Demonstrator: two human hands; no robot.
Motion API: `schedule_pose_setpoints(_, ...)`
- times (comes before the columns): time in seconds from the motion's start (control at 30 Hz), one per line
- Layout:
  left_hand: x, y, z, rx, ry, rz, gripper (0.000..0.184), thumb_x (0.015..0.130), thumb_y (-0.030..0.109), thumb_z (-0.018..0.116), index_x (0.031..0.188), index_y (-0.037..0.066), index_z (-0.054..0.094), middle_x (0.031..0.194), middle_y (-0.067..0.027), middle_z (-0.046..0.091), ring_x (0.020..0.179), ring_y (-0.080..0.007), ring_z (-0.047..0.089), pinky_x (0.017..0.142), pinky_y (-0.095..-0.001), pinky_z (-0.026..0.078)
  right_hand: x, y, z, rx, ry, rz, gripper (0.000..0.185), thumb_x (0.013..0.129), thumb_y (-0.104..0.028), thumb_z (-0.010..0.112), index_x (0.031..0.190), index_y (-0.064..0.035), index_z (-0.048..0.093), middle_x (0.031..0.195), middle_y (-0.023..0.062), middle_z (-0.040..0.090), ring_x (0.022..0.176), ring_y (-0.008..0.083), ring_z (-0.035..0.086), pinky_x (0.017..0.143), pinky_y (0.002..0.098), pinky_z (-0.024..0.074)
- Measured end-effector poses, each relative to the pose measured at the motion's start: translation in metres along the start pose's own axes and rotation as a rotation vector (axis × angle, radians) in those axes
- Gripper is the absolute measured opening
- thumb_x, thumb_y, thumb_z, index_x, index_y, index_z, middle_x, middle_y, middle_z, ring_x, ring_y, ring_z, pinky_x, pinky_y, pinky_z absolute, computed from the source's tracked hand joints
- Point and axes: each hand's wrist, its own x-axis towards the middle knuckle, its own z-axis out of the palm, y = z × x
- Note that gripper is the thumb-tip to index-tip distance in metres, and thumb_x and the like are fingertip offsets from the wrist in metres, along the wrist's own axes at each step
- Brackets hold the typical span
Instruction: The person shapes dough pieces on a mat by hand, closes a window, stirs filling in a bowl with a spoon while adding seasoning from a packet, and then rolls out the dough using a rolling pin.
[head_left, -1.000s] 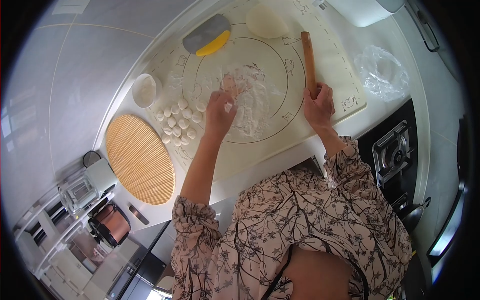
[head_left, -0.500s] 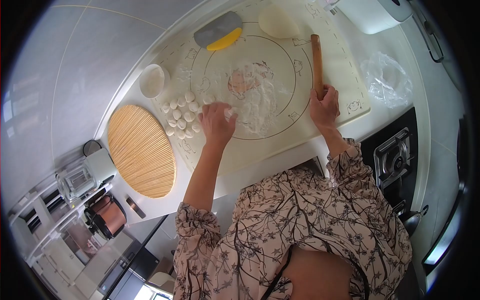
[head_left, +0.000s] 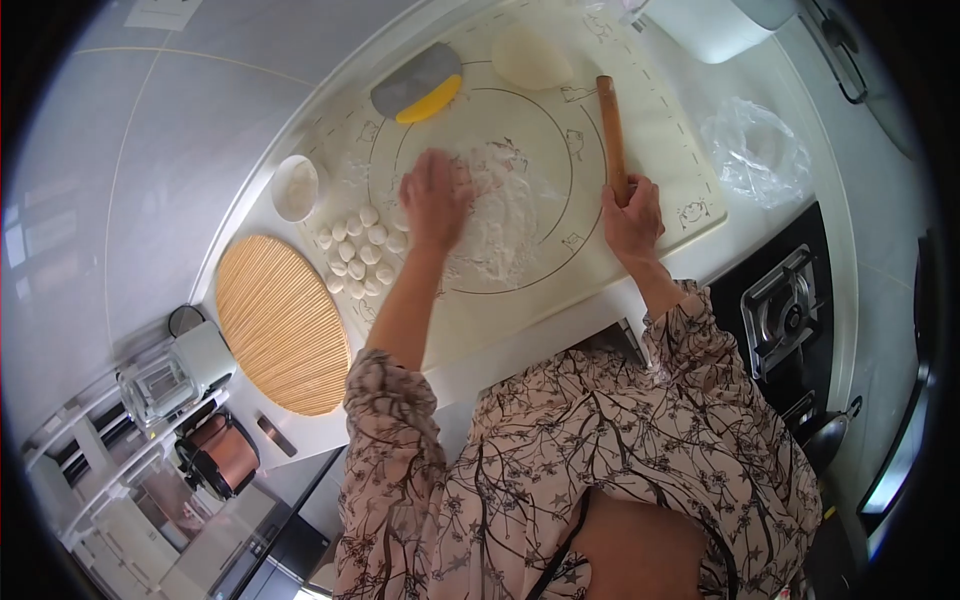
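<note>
My right hand (head_left: 633, 215) is closed around the lower end of a wooden rolling pin (head_left: 611, 130), which lies along the right part of the pale printed mat (head_left: 520, 325). Over the left edge of the scattered flour (head_left: 500, 225) is my left hand (head_left: 437, 195), palm down and blurred; whether anything is under it is hidden. Several small dough pieces (head_left: 357, 250) lie on the mat left of this hand. Farther back are a grey and yellow scraper (head_left: 415, 85) and a larger pale dough piece (head_left: 530, 58).
A round woven tray (head_left: 282, 325) and a white bowl of flour (head_left: 295, 188) stand on the left. To the right are a crumpled plastic bag (head_left: 757, 150) and a gas stove (head_left: 785, 310). A white appliance (head_left: 710, 25) is at the back right.
My left hand moved left toward the dough pieces, then back up beside the flour, its fingers now flatter. My right hand stays on the rolling pin. The whole view shifted slightly.
</note>
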Motion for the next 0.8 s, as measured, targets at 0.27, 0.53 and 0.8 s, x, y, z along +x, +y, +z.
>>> schedule_pose_setpoints(0.27, 0.018, 0.004, -0.073, -0.976, 0.25, -0.394, 0.053, 0.102, 0.042, 0.036, 0.136, 0.003, 0.049, 0.139, -0.0134, 0.05, 0.13, -0.0261, 0.045, 0.108, -0.0445, 0.032, -0.021, -0.043, 0.015, 0.466, 0.257, -0.463, 0.064, 0.086, -0.034, 0.065, 0.135, -0.0037, 0.039, 0.129, 0.0176, 0.045, 0.12, 0.0337, 0.045, 0.102, 0.049, 0.0335)
schedule_pose_setpoints(0.53, -0.075, 0.061, -0.016, -0.595, 0.201, -0.112, 0.061, 0.098, 0.05, 0.039, 0.143, 0.008, 0.038, 0.139, -0.0111, 0.046, 0.127, -0.0261, 0.04, 0.107, -0.0496, 0.023, -0.154, -0.149, -0.028, 0.972, -0.184, -0.677, 0.07, 0.095, -0.048, 0.042, 0.149, -0.0074, 0.023, 0.156, 0.018, 0.021, 0.144, 0.0349, 0.02, 0.111, 0.0551, 0.0227)
schedule_pose_setpoints(0.8, -0.229, 0.222, -0.028, -1.363, 0.072, 0.028, 0.048, 0.101, 0.039, 0.04, 0.129, 0.001, 0.049, 0.122, -0.0093, 0.054, 0.112, -0.0207, 0.05, 0.099, -0.0394, 0.041, -0.249, 0.122, -0.113, 0.68, 0.128, -0.094, 0.058, 0.09, -0.036, 0.054, 0.139, -0.0098, 0.035, 0.136, 0.0149, 0.042, 0.128, 0.0322, 0.043, 0.093, 0.0596, 0.0355)
